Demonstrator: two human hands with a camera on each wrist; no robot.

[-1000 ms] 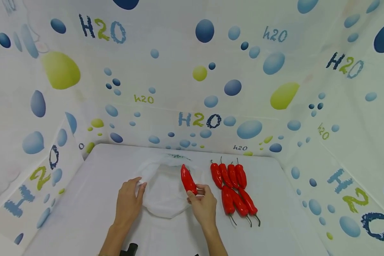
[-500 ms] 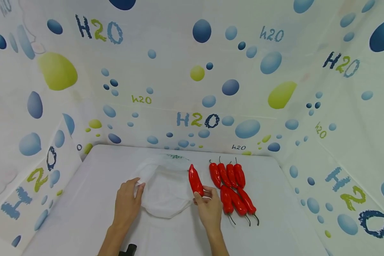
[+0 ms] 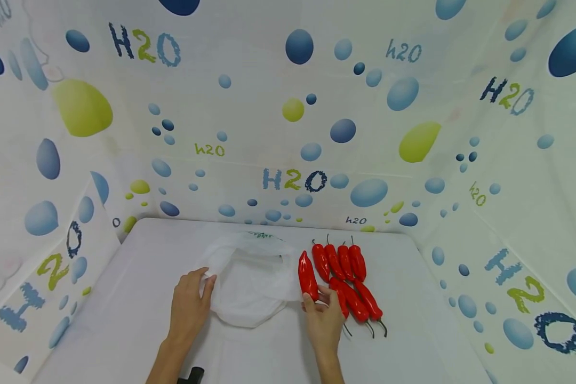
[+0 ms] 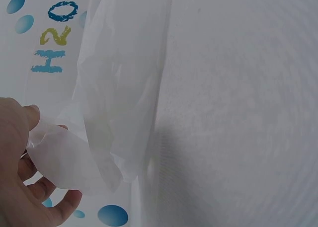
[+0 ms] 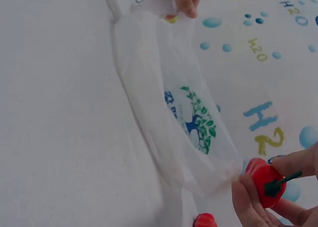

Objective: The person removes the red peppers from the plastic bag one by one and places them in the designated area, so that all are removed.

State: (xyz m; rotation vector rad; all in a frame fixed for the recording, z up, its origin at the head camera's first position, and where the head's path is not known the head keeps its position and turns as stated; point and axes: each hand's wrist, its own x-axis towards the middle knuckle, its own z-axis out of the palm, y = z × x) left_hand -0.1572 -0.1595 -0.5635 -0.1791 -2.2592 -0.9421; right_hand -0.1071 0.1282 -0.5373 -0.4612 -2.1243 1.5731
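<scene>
A white plastic bag (image 3: 249,317) lies on the table with its mouth spread wide; green and blue print shows on it in the right wrist view. My left hand (image 3: 191,298) pinches the left side of its rim between thumb and fingers. In my right hand (image 3: 324,320) is a glossy red chili pepper (image 3: 307,277), held tip up by its lower end, just right of the bag's mouth. Its green stem (image 5: 273,188) points back toward the right wrist camera. The right fingertips are close to the bag's edge; whether they touch it I cannot tell.
Several more red chili peppers (image 3: 357,261) lie in two rows right of the bag, partly behind my right hand. A black object (image 3: 197,374) sits at the table's front edge. Patterned sheets (image 3: 293,138) rise behind the white table (image 3: 427,330) and at both sides.
My right hand has carried the chili pepper rightward, from over the bag's mouth to beside the bag, near the other peppers. My left hand keeps its hold on the rim.
</scene>
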